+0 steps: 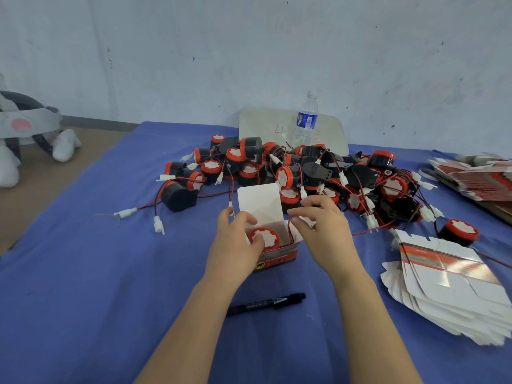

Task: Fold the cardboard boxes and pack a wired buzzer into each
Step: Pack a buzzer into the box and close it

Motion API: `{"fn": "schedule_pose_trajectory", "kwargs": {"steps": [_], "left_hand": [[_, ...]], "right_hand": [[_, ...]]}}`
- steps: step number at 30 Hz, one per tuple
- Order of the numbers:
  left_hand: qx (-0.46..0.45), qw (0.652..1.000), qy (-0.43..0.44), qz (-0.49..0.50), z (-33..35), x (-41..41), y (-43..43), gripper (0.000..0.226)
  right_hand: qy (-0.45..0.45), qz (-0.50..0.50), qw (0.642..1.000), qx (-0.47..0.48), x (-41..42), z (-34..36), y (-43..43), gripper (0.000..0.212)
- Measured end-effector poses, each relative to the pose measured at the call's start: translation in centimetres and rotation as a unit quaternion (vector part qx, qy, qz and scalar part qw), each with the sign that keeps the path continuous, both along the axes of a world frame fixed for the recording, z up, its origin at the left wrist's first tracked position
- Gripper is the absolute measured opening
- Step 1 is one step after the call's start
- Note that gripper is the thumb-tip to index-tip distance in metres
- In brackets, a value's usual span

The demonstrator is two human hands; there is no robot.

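Now, buzzer (264, 237) inside the box (279, 254), left fingers (240, 219) tight around box, right fingers (302, 221) tight on its wire (289, 231).

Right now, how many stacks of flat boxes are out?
2. The near stack lies front right; the far stack sits behind it at the frame's right edge, cut off; more may be hidden.

A handwritten 4 on the white board (263, 126); print on box (279, 256), bottle (306, 121) and pen (266, 304) illegible.
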State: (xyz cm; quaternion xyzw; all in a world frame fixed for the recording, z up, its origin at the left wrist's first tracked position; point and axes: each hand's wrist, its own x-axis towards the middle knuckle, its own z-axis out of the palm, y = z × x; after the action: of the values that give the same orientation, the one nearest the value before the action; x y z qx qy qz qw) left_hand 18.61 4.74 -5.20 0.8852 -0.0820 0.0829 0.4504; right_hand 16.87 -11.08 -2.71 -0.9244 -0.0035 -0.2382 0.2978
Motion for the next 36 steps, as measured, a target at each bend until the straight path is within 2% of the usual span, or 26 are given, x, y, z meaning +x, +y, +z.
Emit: {"fn": "schedule_pose_trajectory", "kwargs": {"steps": [3, 9, 14, 18, 22, 30, 34, 36], "left_hand": [[0.002, 1.000, 0.003, 0.002, 0.0, 0.0, 0.0, 0.021], [-0.001, 1.000, 0.006, 0.001, 0.1, 0.0, 0.0, 0.020], [-0.001, 1.000, 0.003, 0.003, 0.0, -0.1, 0.0, 0.020], [-0.003, 1.000, 0.003, 0.001, 0.0, -0.1, 0.0, 0.020], [-0.003, 1.000, 0.004, -0.001, 0.0, -0.1, 0.0, 0.019], [-0.004, 1.000, 0.007, 0.002, 0.0, -0.1, -0.1, 0.018], [-0.005, 1.000, 0.006, 0.000, -0.1, -0.1, -0.1, 0.017], [-0.008, 1.000, 0.006, 0.000, -0.1, -0.1, 0.0, 0.017]], "right_hand": [[-0.051, -0.001, 0.999, 0.019, 0.1, 0.3, 0.5, 0.014], [0.006, 0.021, 0.998, 0.055, 0.0, 0.2, 0.2, 0.024], [0.024, 0.025, 0.999, 0.020, -0.1, 0.1, 0.0, 0.026], [-0.017, 0.003, 1.000, -0.016, 0.1, 0.1, 0.4, 0.020], [-0.040, 0.015, 0.999, -0.008, 0.4, 0.1, 1.3, 0.018], [-0.094, -0.058, 0.993, -0.046, 1.2, 0.1, 2.2, 0.018], [-0.066, -0.028, 0.993, -0.097, 1.2, 0.3, 3.0, 0.022], [-0.037, -0.020, 0.995, -0.087, 1.5, 0.3, 3.6, 0.024]]}}
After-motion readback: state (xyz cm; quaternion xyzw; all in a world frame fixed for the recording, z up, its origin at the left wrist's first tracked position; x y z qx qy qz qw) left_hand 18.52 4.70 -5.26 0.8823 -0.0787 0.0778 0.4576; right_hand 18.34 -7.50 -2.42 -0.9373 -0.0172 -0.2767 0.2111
